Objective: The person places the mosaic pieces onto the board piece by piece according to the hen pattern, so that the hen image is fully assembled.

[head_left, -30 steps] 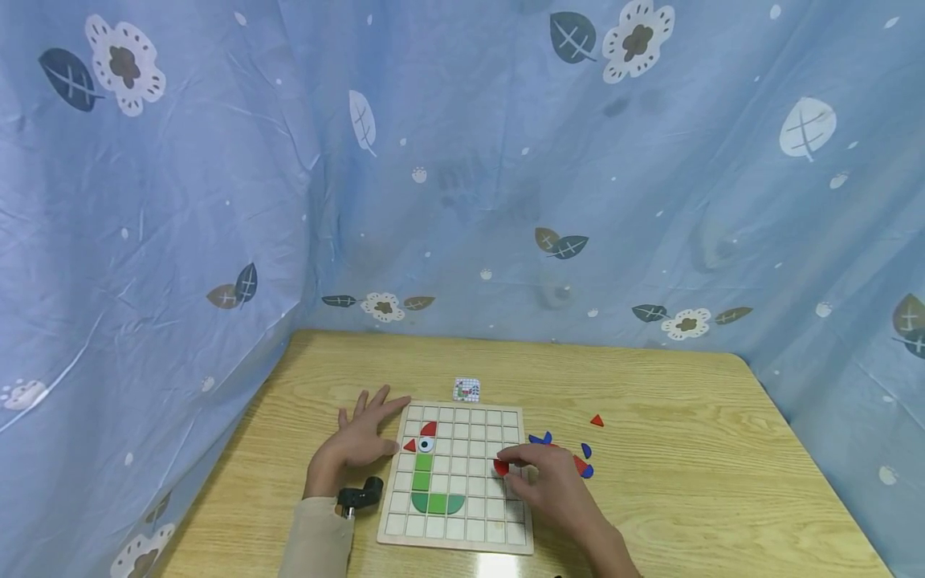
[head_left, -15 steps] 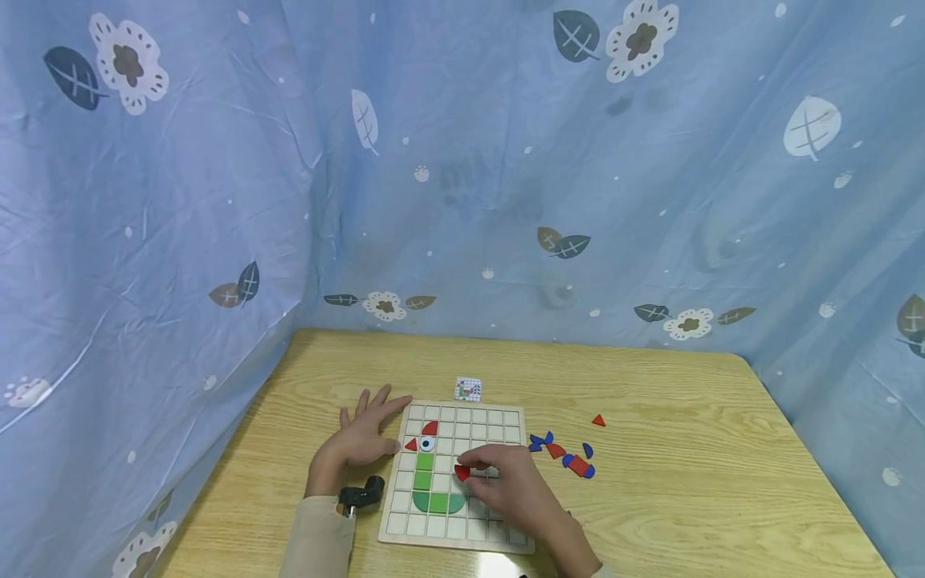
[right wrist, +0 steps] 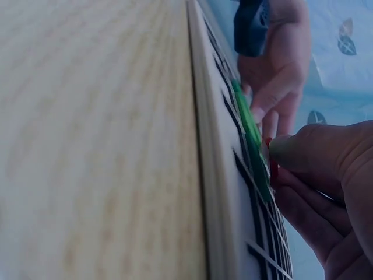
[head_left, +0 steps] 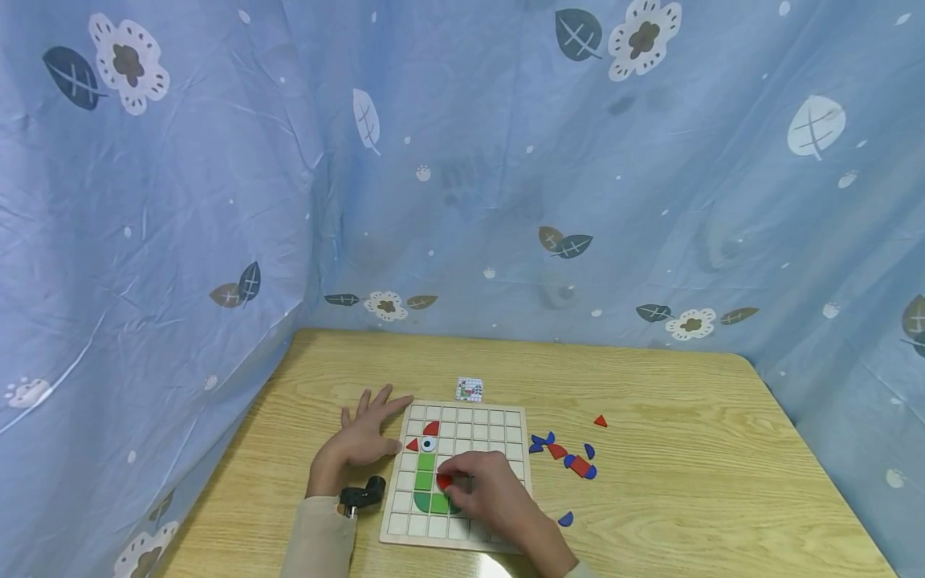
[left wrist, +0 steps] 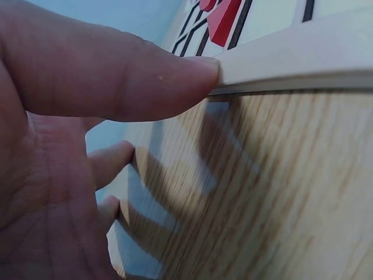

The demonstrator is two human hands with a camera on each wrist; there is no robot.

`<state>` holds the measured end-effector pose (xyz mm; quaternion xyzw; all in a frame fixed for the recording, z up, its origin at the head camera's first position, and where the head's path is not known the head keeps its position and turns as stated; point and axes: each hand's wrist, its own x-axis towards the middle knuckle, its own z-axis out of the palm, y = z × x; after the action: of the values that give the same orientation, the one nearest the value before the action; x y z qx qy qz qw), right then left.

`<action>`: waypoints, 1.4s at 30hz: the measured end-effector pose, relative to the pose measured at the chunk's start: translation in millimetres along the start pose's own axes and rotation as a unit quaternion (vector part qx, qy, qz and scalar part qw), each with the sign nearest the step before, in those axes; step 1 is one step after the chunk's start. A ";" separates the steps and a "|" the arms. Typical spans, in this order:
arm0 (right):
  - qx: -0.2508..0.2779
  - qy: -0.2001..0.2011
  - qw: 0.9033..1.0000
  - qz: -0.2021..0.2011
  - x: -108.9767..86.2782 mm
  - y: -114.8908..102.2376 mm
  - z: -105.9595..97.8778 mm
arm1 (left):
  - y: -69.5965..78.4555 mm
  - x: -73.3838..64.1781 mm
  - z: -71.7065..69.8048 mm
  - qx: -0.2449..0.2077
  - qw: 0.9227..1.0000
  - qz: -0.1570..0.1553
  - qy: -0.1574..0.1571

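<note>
A wooden grid board (head_left: 499,419) lies on the table, its edge (left wrist: 291,58) close in the left wrist view. On it are a red quarter round (head_left: 431,429), a red triangle (head_left: 411,444), an eye tile (head_left: 428,444) and green tiles (head_left: 424,472). My right hand (head_left: 482,491) pinches a small red piece (head_left: 444,481) just right of the green tiles, low over the board. In the right wrist view the fingertips (right wrist: 291,153) sit by the green tiles (right wrist: 252,140). My left hand (head_left: 364,436) lies flat on the table, thumb (left wrist: 116,76) against the board's left edge.
Loose red and blue pieces (head_left: 571,459) lie right of the board, with a red triangle (head_left: 599,421) farther off and a blue piece (head_left: 566,519) nearer me. A small pattern card (head_left: 468,389) sits behind the board. Blue flowered cloth (head_left: 462,160) walls in the wooden table (head_left: 686,482).
My right hand carried the red piece leftward across the board, from its right side to beside the green column. A blue piece now shows near the board's right front corner. The left hand stayed put.
</note>
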<state>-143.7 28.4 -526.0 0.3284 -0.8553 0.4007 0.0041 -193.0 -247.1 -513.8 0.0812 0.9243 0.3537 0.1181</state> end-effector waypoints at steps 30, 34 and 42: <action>-0.073 0.010 0.997 -0.001 8.0 -3.2 11.5 | 0.5 -0.1 0.9 -0.001 1.000 -0.001 0.005; -0.056 0.007 0.998 0.008 5.7 -2.0 9.3 | 0.9 0.0 1.1 -0.002 1.000 -0.003 0.004; 0.024 0.029 0.999 0.003 -11.0 11.3 -5.8 | -0.5 1.2 2.3 0.000 1.000 -0.002 0.005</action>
<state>-143.0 43.8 -532.8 0.3146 -0.8460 0.4302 0.0196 -193.6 -245.8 -516.1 0.0775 0.9251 0.3537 0.1147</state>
